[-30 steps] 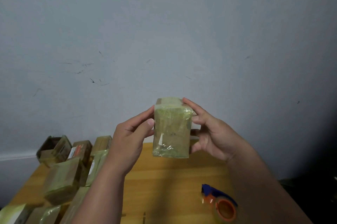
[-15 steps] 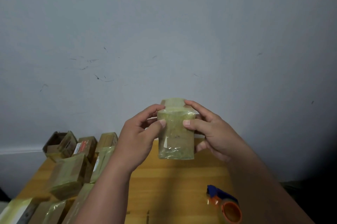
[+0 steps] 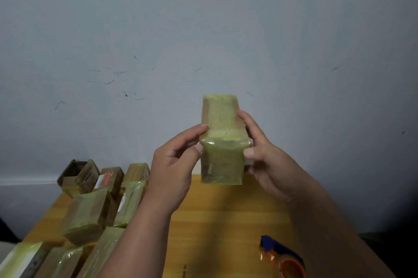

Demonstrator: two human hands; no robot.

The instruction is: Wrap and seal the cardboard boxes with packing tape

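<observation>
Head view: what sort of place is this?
Probably a small home or back-room packing spot: a pile of tape-wrapped brown cardboard boxes on a plain wooden table, an orange-and-blue tape dispenser, and a scuffed bare wall.

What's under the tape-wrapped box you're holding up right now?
Under the tape-wrapped cardboard box, held up by the left hand and right hand, lies bare yellow wooden table. Nothing rests there. The box's underside faces away, unseen.
</observation>
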